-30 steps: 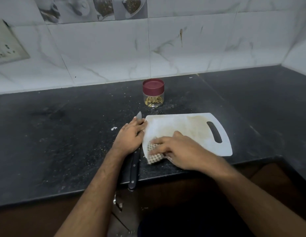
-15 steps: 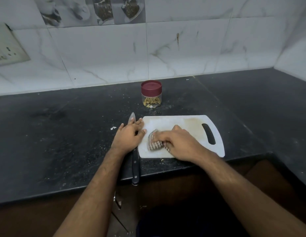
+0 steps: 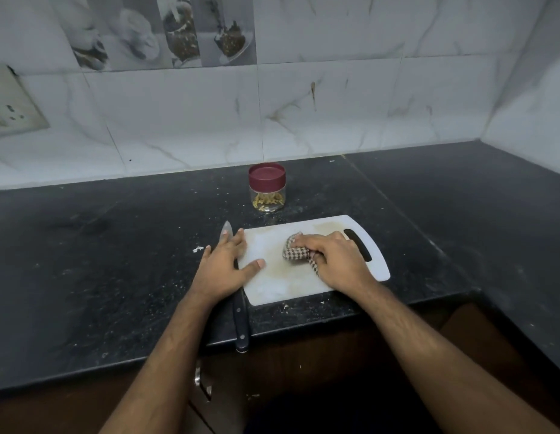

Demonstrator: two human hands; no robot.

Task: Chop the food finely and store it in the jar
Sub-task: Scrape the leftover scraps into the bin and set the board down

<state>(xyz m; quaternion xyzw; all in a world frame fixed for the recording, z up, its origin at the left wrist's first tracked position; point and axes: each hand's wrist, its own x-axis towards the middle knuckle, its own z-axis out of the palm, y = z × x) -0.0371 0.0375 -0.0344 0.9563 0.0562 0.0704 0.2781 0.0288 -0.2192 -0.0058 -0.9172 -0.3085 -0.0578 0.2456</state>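
Two bare hands work at a dark stone counter [image 3: 84,261], the right hand [image 3: 338,258] clenched around a bunched checked cloth [image 3: 295,250] and pressing it onto the white cutting board [image 3: 281,286]; the board lies directly under that grip, its slotted handle end just right of the knuckles, its surface stained brown near the cloth. The jar [image 3: 267,187] stands upright beyond the grip and a little to its left, apart from the board's far edge, its red lid on and pale chopped pieces in the bottom. Left of the grip, the left hand [image 3: 223,270] lies flat with fingers straight, thumb on the board's left edge, fingers over the knife [image 3: 239,296], which lies along that edge with its tip pointing away and its black handle overhanging the counter's front. Crumbs speckle the counter around the board and jar. Both forearms reach in from below, the right one angled leftward
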